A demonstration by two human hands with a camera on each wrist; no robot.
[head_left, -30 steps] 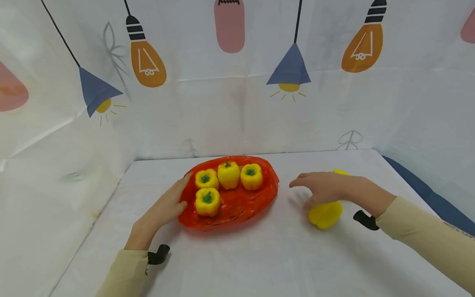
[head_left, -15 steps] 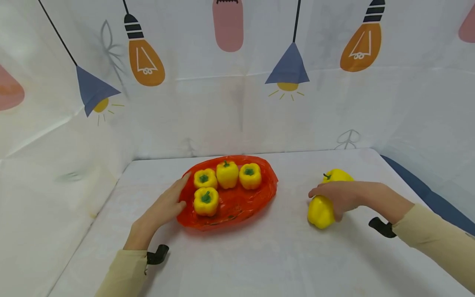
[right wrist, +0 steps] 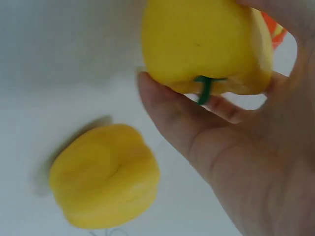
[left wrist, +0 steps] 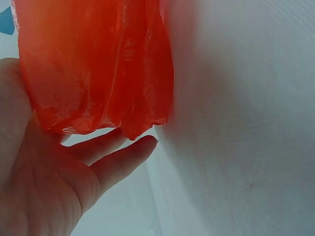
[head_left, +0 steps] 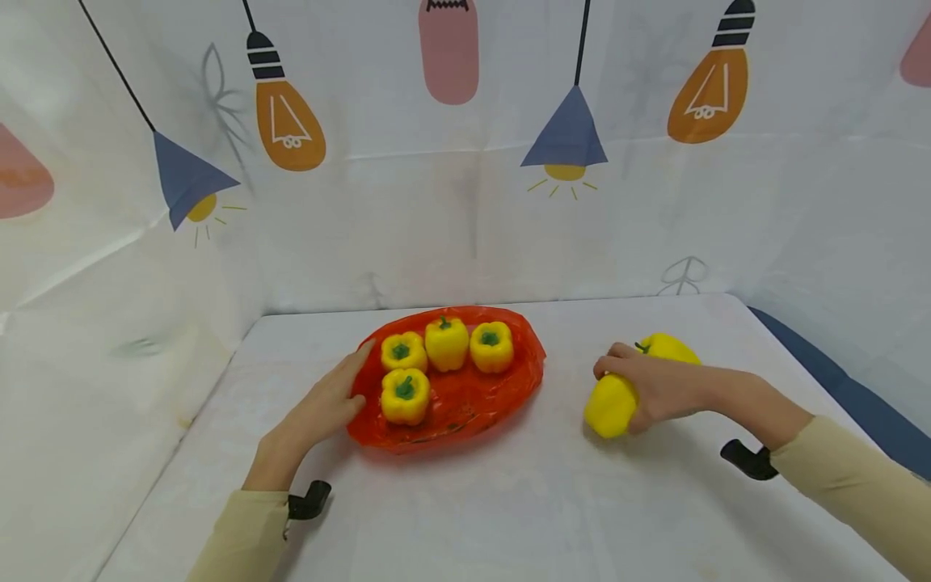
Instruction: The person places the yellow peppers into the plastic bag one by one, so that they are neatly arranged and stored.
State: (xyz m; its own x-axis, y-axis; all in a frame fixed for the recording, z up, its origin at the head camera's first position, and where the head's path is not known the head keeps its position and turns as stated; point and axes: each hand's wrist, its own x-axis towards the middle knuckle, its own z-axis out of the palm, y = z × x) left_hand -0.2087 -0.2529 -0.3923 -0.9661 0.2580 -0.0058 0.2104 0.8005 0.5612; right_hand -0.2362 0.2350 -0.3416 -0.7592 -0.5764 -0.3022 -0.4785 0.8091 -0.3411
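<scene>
A yellow bell pepper (head_left: 609, 406) with a green stem is in my right hand (head_left: 658, 388), on the right side of the table; fingers and thumb curve around it in the right wrist view. A second yellow bell pepper (right wrist: 106, 176) lies just behind that hand. My left hand (head_left: 327, 404) rests at the left rim of a shallow red dish (head_left: 473, 404) covered in crinkled plastic. Its fingers (left wrist: 128, 160) are nearly straight beside the red plastic in the left wrist view. Several upright yellow peppers (head_left: 405, 396) sit in the dish, toward its left and back.
A white cloth covers the table (head_left: 494, 509). Behind it hangs a pale sheet (head_left: 407, 226) printed with lamps and bulbs. Something dark blue (head_left: 829, 372) shows past the table's right edge.
My right hand has come down onto the front pepper, closed around it and shifted it slightly left. The left hand and the dish have stayed in place.
</scene>
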